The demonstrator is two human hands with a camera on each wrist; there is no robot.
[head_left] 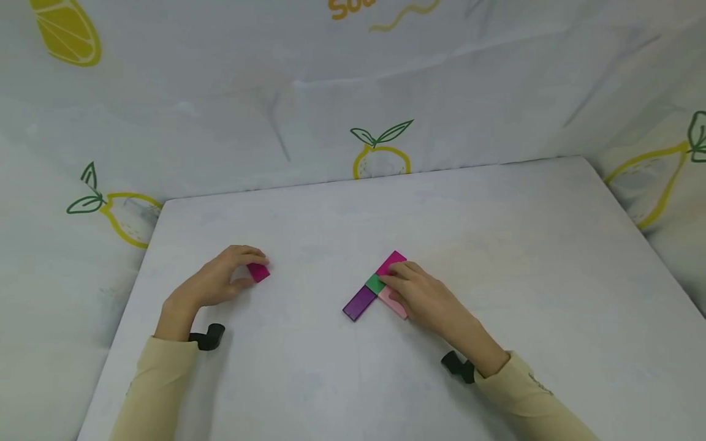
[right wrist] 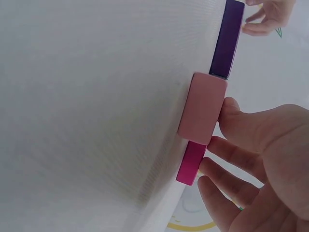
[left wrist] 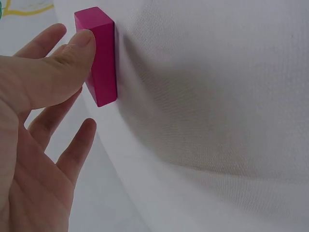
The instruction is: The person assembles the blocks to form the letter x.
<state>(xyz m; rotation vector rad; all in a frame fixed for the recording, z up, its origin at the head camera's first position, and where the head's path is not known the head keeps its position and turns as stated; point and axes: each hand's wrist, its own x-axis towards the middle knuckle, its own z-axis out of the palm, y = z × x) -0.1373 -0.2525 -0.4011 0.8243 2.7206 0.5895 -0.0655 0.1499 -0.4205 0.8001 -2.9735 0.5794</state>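
My left hand point(head_left: 223, 278) pinches a magenta block point(head_left: 258, 272) by thumb and fingers at the left of the table. In the left wrist view this block point(left wrist: 104, 63) stands against the white surface, the thumb on its near face. Right of centre, a green block point(head_left: 375, 284) joins a purple block point(head_left: 359, 302), a second magenta block point(head_left: 390, 262) and a light pink block point(head_left: 394, 308). My right hand point(head_left: 425, 297) rests its fingertips on this group, partly covering the second magenta and pink blocks. In the right wrist view, the thumb lies at the pink block's point(right wrist: 203, 108) upper edge.
A white cloth covers the table point(head_left: 309, 367). White fabric with lemon drawings point(head_left: 382, 162) rises behind and at both sides. Black straps point(head_left: 209, 337) show at both wrists, below pale yellow sleeves point(head_left: 154, 386).
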